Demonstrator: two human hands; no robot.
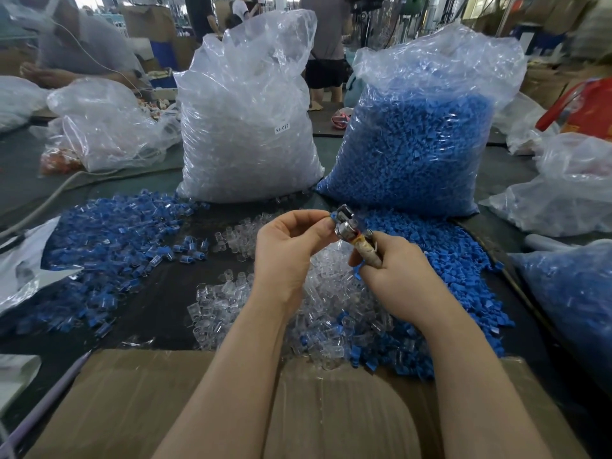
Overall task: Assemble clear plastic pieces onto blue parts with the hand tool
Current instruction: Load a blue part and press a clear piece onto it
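- A small blue part (329,219) is pinched at the fingertips of the left hand (288,246) and held against the metal head of the hand tool (351,231), above the middle of the bench (159,303).
- The tool's taped handle is gripped in the curled fingers of the right hand (394,276); another blue piece (358,272) is seen tucked under those fingers.
- A heap of clear plastic pieces (331,309) is spread on the bench directly beneath both hands.
- Loose blue parts (440,270) are piled to the right of it, at the foot of a bag of blue parts (420,150).
- A bag of clear pieces (248,127), labelled SJ-017, is stood just beside that bag, on its left.
- Assembled blue-and-clear pieces (109,246) are heaped at the left.
- A cardboard box (205,409) is set at the near edge, under the forearms.
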